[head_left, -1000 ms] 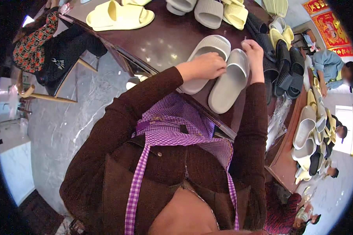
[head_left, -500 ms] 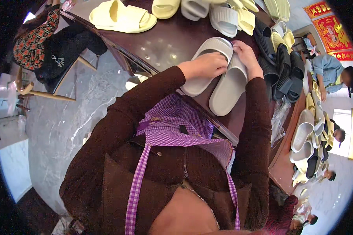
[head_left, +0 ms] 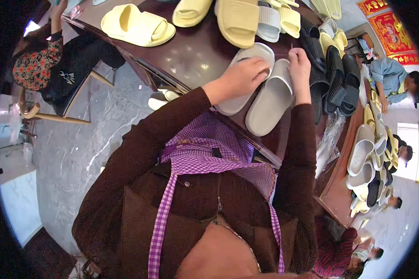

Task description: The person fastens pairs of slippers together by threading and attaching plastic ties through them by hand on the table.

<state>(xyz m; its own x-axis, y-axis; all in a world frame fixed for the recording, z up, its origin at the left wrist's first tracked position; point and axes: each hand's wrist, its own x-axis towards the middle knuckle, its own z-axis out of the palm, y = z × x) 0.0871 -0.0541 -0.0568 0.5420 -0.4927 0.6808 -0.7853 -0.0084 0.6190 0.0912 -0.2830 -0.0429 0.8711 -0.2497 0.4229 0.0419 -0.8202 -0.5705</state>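
Here I am at the near edge of the dark brown surface [head_left: 181, 60], 2 grey slippers right in front of me, side by side, toe straps to the far side. My left hand [head_left: 242, 79] is over the left grey slipper [head_left: 230, 103], fingers curled across its strap; their tips are hidden, so I can't tell whether they pinch anything. Over to my right hand [head_left: 300, 69]: thumb and fingers pressed together, pinching a thin, needle-like piece [head_left: 292, 46] that pokes up from the tips, just beside the far end of the right grey slipper [head_left: 269, 103]. On the far side, a pale yellow slipper [head_left: 125, 24] lies at the left, with a darker yellow slipper [head_left: 238, 21] just beyond my work. Black slippers [head_left: 334, 76] crowd in on the right, clear plastic wrap [head_left: 329, 139] near them, and across the way a person in a blue shirt [head_left: 385, 76] leans in.
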